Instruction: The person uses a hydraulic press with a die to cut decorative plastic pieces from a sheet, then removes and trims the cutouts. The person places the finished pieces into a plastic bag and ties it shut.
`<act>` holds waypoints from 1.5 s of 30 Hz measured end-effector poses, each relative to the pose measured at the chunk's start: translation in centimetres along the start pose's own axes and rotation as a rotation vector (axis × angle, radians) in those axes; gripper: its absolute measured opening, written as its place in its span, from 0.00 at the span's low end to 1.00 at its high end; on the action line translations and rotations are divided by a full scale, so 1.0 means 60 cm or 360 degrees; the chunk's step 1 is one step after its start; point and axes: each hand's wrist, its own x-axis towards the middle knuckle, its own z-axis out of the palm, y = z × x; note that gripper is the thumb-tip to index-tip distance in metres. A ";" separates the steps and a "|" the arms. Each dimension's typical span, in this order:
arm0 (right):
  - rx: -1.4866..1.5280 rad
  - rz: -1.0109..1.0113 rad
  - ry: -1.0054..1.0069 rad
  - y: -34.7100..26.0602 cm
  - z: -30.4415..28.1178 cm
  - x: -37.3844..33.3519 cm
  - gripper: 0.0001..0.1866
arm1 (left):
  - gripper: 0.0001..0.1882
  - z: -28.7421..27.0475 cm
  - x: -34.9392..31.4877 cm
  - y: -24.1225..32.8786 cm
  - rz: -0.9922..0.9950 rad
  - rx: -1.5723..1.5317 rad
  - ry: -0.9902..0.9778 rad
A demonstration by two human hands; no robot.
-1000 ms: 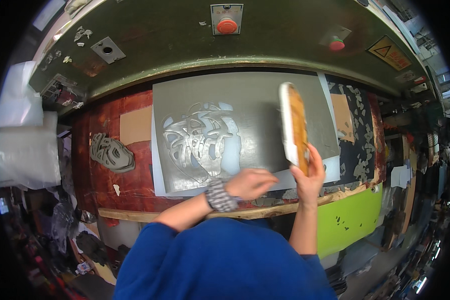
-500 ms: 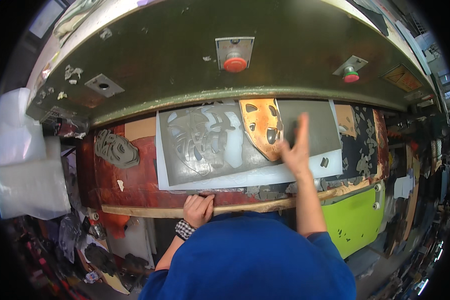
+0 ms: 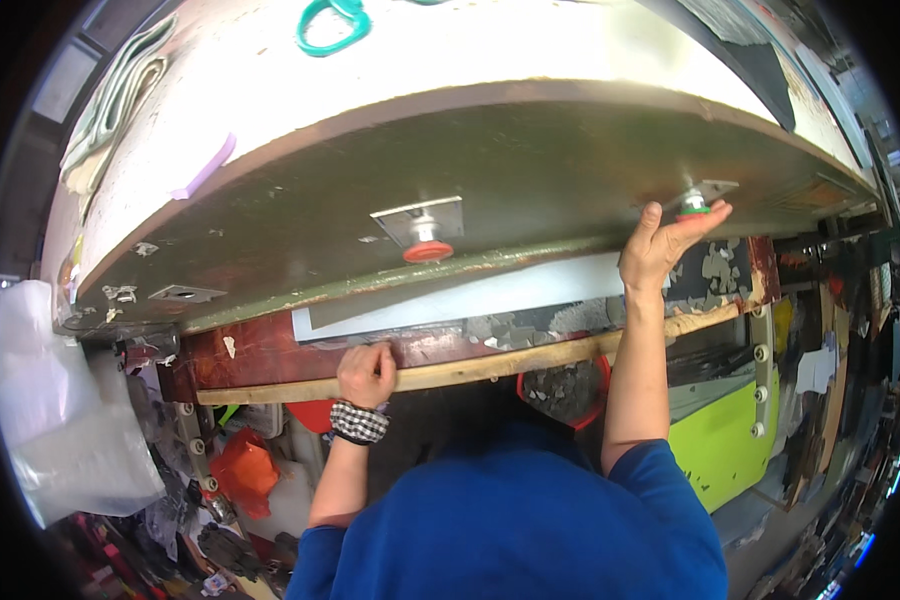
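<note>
At a cutting press: right hand pressing open-palmed on green button; left hand curling around wooden edge.

The person wears a bright blue short-sleeved top; a black-and-white checked band circles the left wrist, and both forearms are bare.

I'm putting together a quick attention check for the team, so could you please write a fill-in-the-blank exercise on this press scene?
1. The right hand reaches up to a button whose colour is ____.
2. The left hand rests on the ____ front rail of the bench.
3. The button on the square plate at the middle of the press head is ____.
4. The left wrist wears a ____ band.

Missing words: green; wooden; red; checkered
</note>
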 end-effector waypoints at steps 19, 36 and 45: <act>0.0068 -0.0218 -0.0813 -0.011 -0.176 -0.252 0.11 | 0.09 -0.009 -0.096 0.035 -0.0207 0.0008 -0.0080; 0.0013 -0.0236 -0.1087 -0.075 -0.208 -0.308 0.43 | 0.02 -0.050 -0.161 0.196 0.0101 -0.0269 -0.0107; 0.0552 0.0505 -0.1132 -0.175 -0.255 -0.376 0.49 | 0.12 -0.065 -0.184 0.220 0.0103 -0.0350 -0.0312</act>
